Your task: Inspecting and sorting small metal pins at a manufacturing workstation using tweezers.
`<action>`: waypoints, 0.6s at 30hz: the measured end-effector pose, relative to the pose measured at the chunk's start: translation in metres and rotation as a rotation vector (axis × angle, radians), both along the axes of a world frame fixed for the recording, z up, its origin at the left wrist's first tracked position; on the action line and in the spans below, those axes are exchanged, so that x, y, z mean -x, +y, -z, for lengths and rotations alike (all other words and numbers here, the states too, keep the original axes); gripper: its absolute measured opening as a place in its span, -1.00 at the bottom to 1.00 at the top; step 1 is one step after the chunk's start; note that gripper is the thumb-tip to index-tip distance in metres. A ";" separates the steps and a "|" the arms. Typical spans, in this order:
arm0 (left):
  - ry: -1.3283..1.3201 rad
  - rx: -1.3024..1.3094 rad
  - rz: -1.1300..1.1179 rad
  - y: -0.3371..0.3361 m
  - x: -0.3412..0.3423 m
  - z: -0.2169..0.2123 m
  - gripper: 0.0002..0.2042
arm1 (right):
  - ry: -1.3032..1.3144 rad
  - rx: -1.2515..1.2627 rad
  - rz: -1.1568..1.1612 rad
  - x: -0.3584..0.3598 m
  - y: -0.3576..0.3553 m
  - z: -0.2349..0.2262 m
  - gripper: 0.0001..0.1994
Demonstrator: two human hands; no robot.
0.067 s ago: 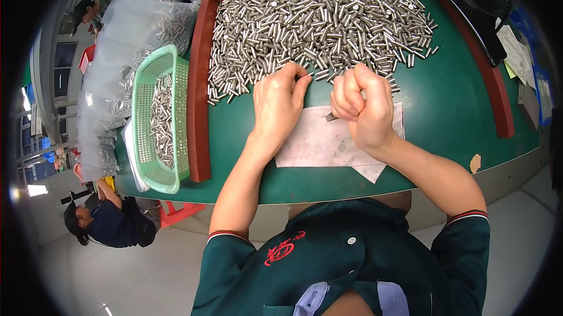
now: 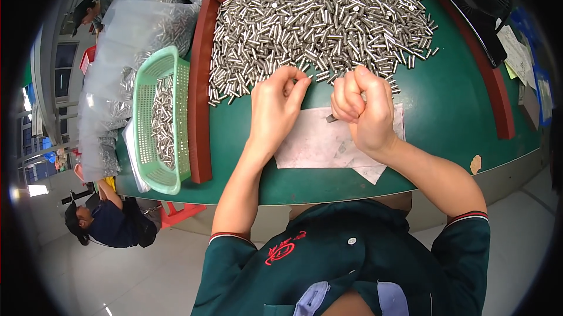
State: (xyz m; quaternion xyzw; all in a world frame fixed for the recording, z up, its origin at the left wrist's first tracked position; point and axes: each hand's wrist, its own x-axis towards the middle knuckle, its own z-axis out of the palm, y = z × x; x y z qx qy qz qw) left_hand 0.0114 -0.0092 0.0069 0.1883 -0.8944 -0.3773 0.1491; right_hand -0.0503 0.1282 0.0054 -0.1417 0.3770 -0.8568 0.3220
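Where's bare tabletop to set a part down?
Widest: green tabletop between stained pale sheet and right red rail. Narrower: strip between left red rail and left forearm. Crowded: far side, heaped with metal pins; green basket holds more.

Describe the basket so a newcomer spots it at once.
Find the green table, then the red-brown rail left of the heap of metal pins. Just left of that rail is the basket: long, mint green, hole-walled, unlike the clear plastic bags beside it.
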 end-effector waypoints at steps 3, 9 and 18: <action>-0.007 -1.080 0.038 -0.011 -0.013 0.000 -0.89 | -0.026 -0.026 -0.002 0.001 0.004 0.002 -0.60; 0.000 -1.474 0.117 -0.025 -0.024 0.008 -0.85 | -0.036 -0.016 -0.012 0.000 0.002 0.001 -0.59; -0.010 -1.498 0.099 -0.027 -0.023 0.008 -0.82 | -0.070 0.010 -0.007 0.001 -0.001 0.002 -0.57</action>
